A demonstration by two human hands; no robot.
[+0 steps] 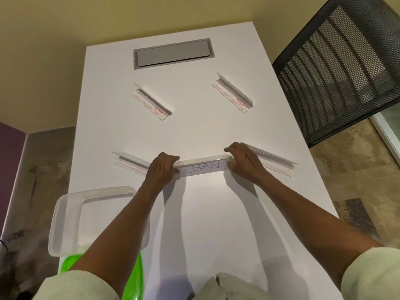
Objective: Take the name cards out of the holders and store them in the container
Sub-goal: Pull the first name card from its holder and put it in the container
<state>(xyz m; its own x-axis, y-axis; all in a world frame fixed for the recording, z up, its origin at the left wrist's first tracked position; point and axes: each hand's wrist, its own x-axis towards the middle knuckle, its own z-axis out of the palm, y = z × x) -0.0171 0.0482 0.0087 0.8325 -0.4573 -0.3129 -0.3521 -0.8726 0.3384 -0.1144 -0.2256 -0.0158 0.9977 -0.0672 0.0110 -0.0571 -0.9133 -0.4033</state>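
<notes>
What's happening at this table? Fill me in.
A person is emptying clear name card holders. Both hands, left hand and right hand, grip the ends of a holder showing the card CHAN. Four more holders lie around, two far ones and two beside the hands. The clear container sits open at the left, apparently empty.
</notes>
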